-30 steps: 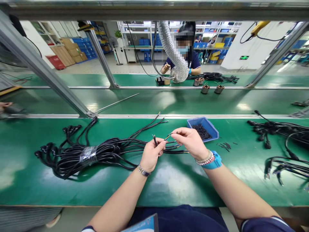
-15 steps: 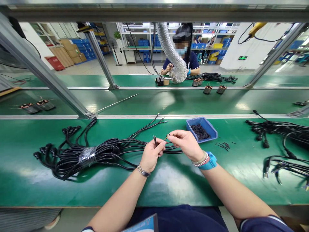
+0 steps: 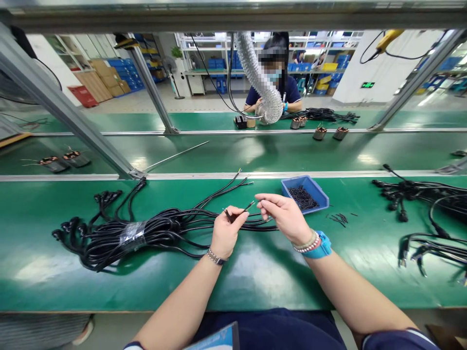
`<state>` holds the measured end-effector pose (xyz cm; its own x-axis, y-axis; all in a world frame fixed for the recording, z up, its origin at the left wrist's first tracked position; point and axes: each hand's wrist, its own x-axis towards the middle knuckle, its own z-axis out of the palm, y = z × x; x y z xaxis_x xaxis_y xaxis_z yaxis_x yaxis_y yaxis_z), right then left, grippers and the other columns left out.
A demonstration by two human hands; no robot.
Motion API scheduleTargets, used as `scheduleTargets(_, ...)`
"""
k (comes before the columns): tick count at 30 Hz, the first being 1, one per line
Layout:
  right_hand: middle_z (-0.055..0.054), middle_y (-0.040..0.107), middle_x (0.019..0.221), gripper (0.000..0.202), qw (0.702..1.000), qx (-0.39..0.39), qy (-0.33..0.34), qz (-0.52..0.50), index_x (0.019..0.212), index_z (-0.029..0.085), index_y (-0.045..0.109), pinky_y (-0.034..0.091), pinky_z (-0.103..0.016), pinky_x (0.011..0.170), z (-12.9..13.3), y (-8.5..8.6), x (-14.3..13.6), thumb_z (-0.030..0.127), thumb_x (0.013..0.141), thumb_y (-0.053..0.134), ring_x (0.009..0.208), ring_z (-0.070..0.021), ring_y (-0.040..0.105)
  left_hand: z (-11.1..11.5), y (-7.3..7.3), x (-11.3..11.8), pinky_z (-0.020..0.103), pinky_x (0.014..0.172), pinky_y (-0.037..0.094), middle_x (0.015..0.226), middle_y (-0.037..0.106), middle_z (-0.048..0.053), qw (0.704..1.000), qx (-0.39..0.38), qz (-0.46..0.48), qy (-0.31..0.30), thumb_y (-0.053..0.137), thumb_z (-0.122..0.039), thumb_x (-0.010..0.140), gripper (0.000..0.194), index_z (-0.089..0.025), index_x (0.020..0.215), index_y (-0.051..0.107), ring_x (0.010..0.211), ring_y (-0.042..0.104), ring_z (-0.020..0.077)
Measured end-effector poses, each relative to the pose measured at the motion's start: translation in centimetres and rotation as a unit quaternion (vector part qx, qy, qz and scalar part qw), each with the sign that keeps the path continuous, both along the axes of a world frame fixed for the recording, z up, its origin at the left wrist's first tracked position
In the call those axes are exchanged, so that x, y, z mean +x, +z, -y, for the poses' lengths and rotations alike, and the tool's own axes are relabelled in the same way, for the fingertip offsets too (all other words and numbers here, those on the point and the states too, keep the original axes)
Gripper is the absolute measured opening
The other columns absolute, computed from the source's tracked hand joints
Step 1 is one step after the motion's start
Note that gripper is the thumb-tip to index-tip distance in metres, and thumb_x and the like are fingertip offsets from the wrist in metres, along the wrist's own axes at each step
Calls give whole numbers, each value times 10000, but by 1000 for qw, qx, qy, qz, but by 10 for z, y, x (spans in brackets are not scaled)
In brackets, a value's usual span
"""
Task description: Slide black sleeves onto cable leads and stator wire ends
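My left hand (image 3: 226, 231) pinches a black cable end, whose stripped tip (image 3: 251, 205) points up and to the right. Just right of that tip is my right hand (image 3: 279, 211), its thumb and fingertips pressed together; whatever they hold is too small to make out. To the left lies a bundle of black cables (image 3: 160, 228) tied with clear wrap, its loose ends passing behind my hands. A blue bin (image 3: 316, 197) full of short black tubes (image 3: 302, 197) stands behind my right hand. More short tubes (image 3: 339, 219) are scattered beside it.
More black cables (image 3: 419, 189) lie at the right. A metal frame post (image 3: 83, 107) slants down at the left. Across the bench, a person (image 3: 292, 95) sits behind a silver duct (image 3: 257, 78). Copper-wound parts (image 3: 320, 133) stand on the far green surface.
My right hand has come away slightly from the wire tips in my left hand. The cable end now tilts more to the right. Copper-wound parts on the middle surface have shifted right.
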<state>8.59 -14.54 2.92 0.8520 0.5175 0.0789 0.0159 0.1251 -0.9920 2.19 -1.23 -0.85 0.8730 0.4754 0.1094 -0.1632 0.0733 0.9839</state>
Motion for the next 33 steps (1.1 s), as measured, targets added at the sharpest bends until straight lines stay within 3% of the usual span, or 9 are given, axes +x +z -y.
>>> scheduleTargets(6,-19,591,664,203,999,22,-5,-23,828,132,629,423,-213,476,2,3,-4,296,715,590,523,-72,496,-2,0,0,212,594,362,621,532,-32,996,80,22,-10,636,-244,667,109,-152,674,577,593,462,82)
scheduleTargets(14,-15,589,630,217,999,9,-16,-34,793,123,640,400,-192,424,-2,2,-5,314,697,606,488,-63,476,-2,0,-2,222,606,388,640,563,-19,989,142,45,-11,619,-232,692,81,-156,687,593,613,503,100)
scheduleTargets(20,-9,572,576,205,998,12,-26,-56,677,119,635,354,-185,384,-4,1,-11,324,676,628,444,-55,450,-3,-1,-2,227,599,398,641,551,-9,966,240,81,52,613,-210,706,55,-155,712,612,614,504,103)
scheduleTargets(25,-5,566,555,191,993,55,-47,-93,633,125,620,357,-190,391,-9,-7,-16,313,652,651,441,-60,450,-2,0,-3,223,587,406,635,555,-7,955,269,106,65,611,-187,709,34,-153,707,608,605,505,99)
scheduleTargets(29,-2,561,545,198,998,18,-50,-40,610,132,610,360,-199,396,-17,-14,-22,320,664,639,436,-66,449,-1,1,-6,213,560,402,623,553,-3,949,282,127,62,599,-168,718,22,-151,707,607,589,497,95)
scheduleTargets(33,19,510,477,236,997,-67,-28,26,566,131,586,346,-197,400,-13,-7,-24,330,690,612,420,-62,426,1,0,-9,207,534,393,620,540,4,943,293,152,54,570,-158,734,46,-148,711,609,576,487,94)
